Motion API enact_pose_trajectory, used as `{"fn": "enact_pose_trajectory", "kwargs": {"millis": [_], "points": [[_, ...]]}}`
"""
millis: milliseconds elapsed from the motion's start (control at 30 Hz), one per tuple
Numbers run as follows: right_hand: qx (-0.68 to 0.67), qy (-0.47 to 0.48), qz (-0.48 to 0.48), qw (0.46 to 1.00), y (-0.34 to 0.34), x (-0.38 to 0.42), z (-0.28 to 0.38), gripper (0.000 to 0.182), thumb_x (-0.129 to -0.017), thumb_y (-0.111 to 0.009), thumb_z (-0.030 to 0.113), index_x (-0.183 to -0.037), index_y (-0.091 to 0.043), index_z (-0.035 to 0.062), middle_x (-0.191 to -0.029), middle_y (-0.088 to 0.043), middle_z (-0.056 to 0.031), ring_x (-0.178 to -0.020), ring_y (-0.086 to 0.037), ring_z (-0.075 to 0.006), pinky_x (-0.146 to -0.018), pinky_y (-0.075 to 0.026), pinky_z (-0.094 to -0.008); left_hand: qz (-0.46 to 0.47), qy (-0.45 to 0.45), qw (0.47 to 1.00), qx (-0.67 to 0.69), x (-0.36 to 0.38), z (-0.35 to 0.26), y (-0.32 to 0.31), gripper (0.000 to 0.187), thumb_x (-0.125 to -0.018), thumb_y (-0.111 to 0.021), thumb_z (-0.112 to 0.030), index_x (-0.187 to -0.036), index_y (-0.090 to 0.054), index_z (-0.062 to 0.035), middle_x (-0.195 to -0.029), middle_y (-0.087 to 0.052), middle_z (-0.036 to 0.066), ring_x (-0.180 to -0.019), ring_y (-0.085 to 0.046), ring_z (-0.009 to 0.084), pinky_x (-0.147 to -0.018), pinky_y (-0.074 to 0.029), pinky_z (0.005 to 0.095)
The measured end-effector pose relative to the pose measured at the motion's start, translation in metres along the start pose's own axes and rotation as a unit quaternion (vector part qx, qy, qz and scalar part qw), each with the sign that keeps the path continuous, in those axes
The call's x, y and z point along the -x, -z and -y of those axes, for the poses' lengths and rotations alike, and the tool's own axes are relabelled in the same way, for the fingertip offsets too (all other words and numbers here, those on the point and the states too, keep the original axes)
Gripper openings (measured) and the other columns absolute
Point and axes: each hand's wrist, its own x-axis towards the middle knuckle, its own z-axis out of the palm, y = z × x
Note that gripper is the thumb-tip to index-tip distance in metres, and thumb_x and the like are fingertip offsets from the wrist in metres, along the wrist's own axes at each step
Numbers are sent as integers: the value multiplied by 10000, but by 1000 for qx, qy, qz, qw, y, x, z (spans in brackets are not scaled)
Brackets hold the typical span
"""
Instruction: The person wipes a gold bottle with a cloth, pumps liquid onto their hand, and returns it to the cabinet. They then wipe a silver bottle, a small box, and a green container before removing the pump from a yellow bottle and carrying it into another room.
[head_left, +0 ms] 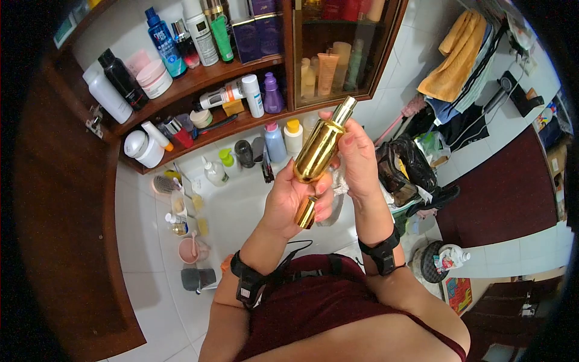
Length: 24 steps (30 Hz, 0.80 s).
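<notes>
A shiny gold pump bottle (319,148) is held up over the sink, tilted, with its silver-and-gold pump top uncovered and pointing up to the right. My left hand (283,202) is closed round the bottle's lower end. Those same fingers also keep a small gold cap (306,212) below the bottle. My right hand (359,160) grips the bottle near its shoulder, the thumb beside the neck and the fingers partly hidden behind it. Both wrists wear black straps.
Beneath my hands lies a white sink (235,208), its rim lined with bottles, a hairbrush and a pink cup (192,250). Above is a wooden shelf (193,136) crowded with cosmetics, beside a glass-door cabinet (338,54). Towels (455,57) and bags (410,169) hang at right.
</notes>
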Motion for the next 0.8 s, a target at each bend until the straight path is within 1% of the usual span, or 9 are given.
{"fn": "enact_pose_trajectory", "kwargs": {"millis": [67,167,267,467,567,667,767,800], "points": [[4,-7,-6,1000,1,0,0,611,-851,-536,556,-1182,-543,42,-860,-567,35,-618,-434,-6,-514,-327,-147,14,-3,1000,13,0,1,3,525,-961,-266,-493,-1201,-400,-47,-775,-443,15,-589,-450,131,-491,-402,272],[5,-9,-16,1000,2,-1,-5,596,-856,-537,546,-1163,-550,36,-847,-568,38,-602,-432,-3,-513,-328,-148,4,7,1000,19,-1,0,3,519,-963,-267,-496,-1202,-404,-56,-772,-441,13,-591,-452,134,-493,-404,272],[-27,-23,-20,999,1,-3,-7,577,-867,-525,535,-1150,-554,33,-838,-570,39,-597,-435,1,-512,-329,-148,2,18,999,31,-1,1,4,513,-964,-271,-499,-1211,-403,-69,-776,-445,13,-597,-455,134,-498,-409,273],[-42,-50,-28,997,0,-6,-9,566,-881,-504,527,-1149,-554,30,-827,-575,41,-603,-442,6,-510,-323,-148,0,25,999,23,-1,0,8,502,-965,-276,-496,-1220,-398,-81,-778,-445,15,-607,-456,133,-504,-409,272],[-22,-62,-25,998,1,-7,-8,598,-868,-506,546,-1167,-548,29,-825,-578,33,-628,-478,-16,-553,-373,-160,-5,28,1000,8,-1,-2,9,509,-962,-282,-505,-1232,-388,-86,-779,-447,19,-603,-455,132,-507,-409,271],[-24,-49,-24,998,2,-7,-14,565,-879,-542,494,-1198,-534,27,-832,-588,7,-676,-529,-56,-626,-431,-191,-11,28,999,22,-1,0,14,549,-950,-285,-539,-1246,-375,-86,-786,-454,25,-608,-465,132,-514,-411,267],[-40,-50,-32,997,-3,-7,-16,514,-902,-538,397,-1251,-488,24,-835,-595,-32,-737,-566,-102,-694,-460,-226,-32,18,993,-110,0,-6,20,608,-935,-279,-575,-1253,-364,-63,-806,-467,30,-624,-480,141,-528,-418,265],[-58,-57,-54,995,-5,-6,-13,513,-904,-514,384,-1268,-470,25,-830,-595,-43,-738,-565,-107,-688,-458,-225,-75,-22,980,-184,-2,-9,21,624,-931,-277,-583,-1250,-367,-54,-836,-478,41,-635,-486,148,-544,-423,270]]}}
